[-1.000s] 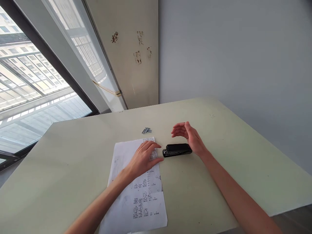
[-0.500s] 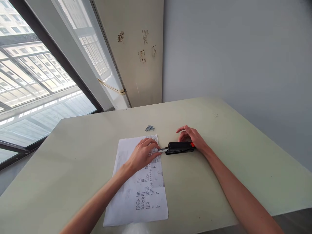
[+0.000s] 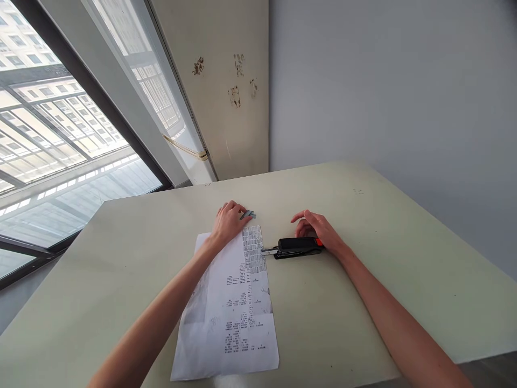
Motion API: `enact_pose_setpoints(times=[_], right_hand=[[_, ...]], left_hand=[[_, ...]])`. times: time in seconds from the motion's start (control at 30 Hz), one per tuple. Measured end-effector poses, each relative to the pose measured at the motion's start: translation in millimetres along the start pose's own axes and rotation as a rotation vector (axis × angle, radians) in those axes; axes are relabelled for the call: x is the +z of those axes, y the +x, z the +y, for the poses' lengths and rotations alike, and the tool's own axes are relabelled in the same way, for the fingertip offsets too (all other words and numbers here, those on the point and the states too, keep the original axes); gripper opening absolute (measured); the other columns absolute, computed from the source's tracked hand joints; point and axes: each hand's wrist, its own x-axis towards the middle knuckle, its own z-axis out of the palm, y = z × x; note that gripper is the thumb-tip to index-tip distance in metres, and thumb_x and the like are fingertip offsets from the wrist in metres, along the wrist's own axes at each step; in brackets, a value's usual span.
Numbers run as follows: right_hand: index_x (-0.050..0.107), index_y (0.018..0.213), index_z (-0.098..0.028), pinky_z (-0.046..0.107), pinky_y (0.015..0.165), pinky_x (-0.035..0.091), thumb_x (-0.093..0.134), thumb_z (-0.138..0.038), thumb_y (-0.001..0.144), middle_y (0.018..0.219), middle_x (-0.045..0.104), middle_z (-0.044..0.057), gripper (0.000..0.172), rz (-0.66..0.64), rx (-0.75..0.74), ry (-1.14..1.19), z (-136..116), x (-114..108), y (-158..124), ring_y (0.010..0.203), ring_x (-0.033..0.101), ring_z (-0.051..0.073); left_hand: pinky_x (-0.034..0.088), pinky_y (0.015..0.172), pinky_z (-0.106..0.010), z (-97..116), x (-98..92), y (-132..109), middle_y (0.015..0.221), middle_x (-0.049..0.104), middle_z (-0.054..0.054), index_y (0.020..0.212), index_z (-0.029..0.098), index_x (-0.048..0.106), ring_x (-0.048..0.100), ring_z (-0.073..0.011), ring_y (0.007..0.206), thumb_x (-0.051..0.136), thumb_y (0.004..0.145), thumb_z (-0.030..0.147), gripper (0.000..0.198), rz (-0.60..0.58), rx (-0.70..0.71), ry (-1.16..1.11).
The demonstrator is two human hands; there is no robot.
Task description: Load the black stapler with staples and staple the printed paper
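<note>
My left hand (image 3: 230, 220) is at the small pile of grey staple strips (image 3: 250, 214) near the back of the table. Its thumb and fingers are apart around the near end of the pile, which lies on the tabletop. A black stapler (image 3: 298, 246) with a red part at its rear lies on its side to the right of the paper. From its front a narrow metal tray (image 3: 270, 251) sticks out, reaching the paper's edge. My right hand (image 3: 319, 229) is closed loosely about the stapler's rear end, its index finger stretched out. The right thumb is hidden.
A printed paper sheet (image 3: 226, 350), creased and curled, lies under my left forearm on the pale table (image 3: 363, 302). Behind the table stand a white refrigerator (image 3: 230, 134) with worn brown marks and a grey wall (image 3: 383, 81). Windows (image 3: 60, 124) are on the left.
My left hand has let go of the stapler's metal tray and moved away and left to the staple strips. My right hand and the stapler have stayed in place.
</note>
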Motion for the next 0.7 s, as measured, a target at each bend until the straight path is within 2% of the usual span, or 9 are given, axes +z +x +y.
enact_pose_setpoints(times=[0.13, 0.23, 0.33, 0.43, 0.57, 0.7], right_hand=[[0.072, 0.103, -0.022, 0.032, 0.070, 0.054, 0.040, -0.082, 0.098, 0.076, 0.076, 0.005, 0.068, -0.002, 0.002, -0.002, -2.7, 0.4, -1.0, 0.069, 0.069, 0.020], [0.072, 0.103, -0.022, 0.032, 0.068, 0.054, 0.043, -0.081, 0.097, 0.076, 0.076, 0.005, 0.067, 0.002, 0.002, 0.002, -4.8, 1.0, -1.1, 0.068, 0.070, 0.020], [0.072, 0.102, -0.021, 0.032, 0.066, 0.054, 0.044, -0.082, 0.096, 0.075, 0.076, 0.005, 0.067, 0.000, 0.003, 0.011, -4.7, 1.1, -0.5, 0.066, 0.069, 0.020], [0.072, 0.101, -0.022, 0.033, 0.066, 0.054, 0.044, -0.084, 0.095, 0.076, 0.076, 0.006, 0.069, 0.000, 0.001, 0.007, -2.9, 0.6, -0.3, 0.066, 0.068, 0.020], [0.073, 0.102, -0.022, 0.032, 0.068, 0.054, 0.042, -0.084, 0.096, 0.076, 0.075, 0.005, 0.069, 0.008, -0.006, -0.013, -0.8, -0.1, -0.9, 0.068, 0.067, 0.019], [0.073, 0.102, -0.023, 0.033, 0.067, 0.053, 0.041, -0.084, 0.095, 0.077, 0.075, 0.005, 0.070, 0.010, -0.010, -0.016, 0.1, -0.1, -1.2, 0.068, 0.067, 0.020]], left_hand=[[0.049, 0.103, -0.049, 0.8, -6.6, -5.2, 0.117, 0.068, -0.009, 0.101, 0.021, 0.072, 0.060, -0.0309, 0.115, 0.062, 0.101, 0.054, 0.034, 0.010, 0.032, -0.011], [0.052, 0.094, -0.042, 5.5, -17.2, -18.1, 0.115, 0.070, -0.008, 0.105, 0.022, 0.070, 0.065, -0.0261, 0.105, 0.058, 0.103, 0.056, 0.037, -0.003, 0.027, -0.094], [0.051, 0.079, -0.034, 17.8, -26.7, -34.8, 0.096, 0.073, -0.005, 0.100, 0.021, 0.066, 0.067, -0.0205, 0.084, 0.050, 0.107, 0.056, 0.039, -0.089, -0.003, -0.251], [0.049, 0.073, -0.033, 36.0, -31.5, -52.0, 0.081, 0.070, -0.002, 0.093, 0.023, 0.057, 0.064, -0.0188, 0.074, 0.036, 0.111, 0.053, 0.041, -0.192, -0.027, -0.351], [0.047, 0.071, -0.034, 57.8, -32.0, -68.0, 0.074, 0.065, 0.000, 0.085, 0.025, 0.046, 0.058, -0.0185, 0.069, 0.029, 0.112, 0.051, 0.041, -0.310, -0.035, -0.407], [0.045, 0.062, -0.031, 67.6, -33.1, -71.6, 0.073, 0.063, 0.001, 0.085, 0.025, 0.049, 0.054, -0.0176, 0.064, 0.035, 0.109, 0.053, 0.040, -0.426, -0.025, -0.449]])
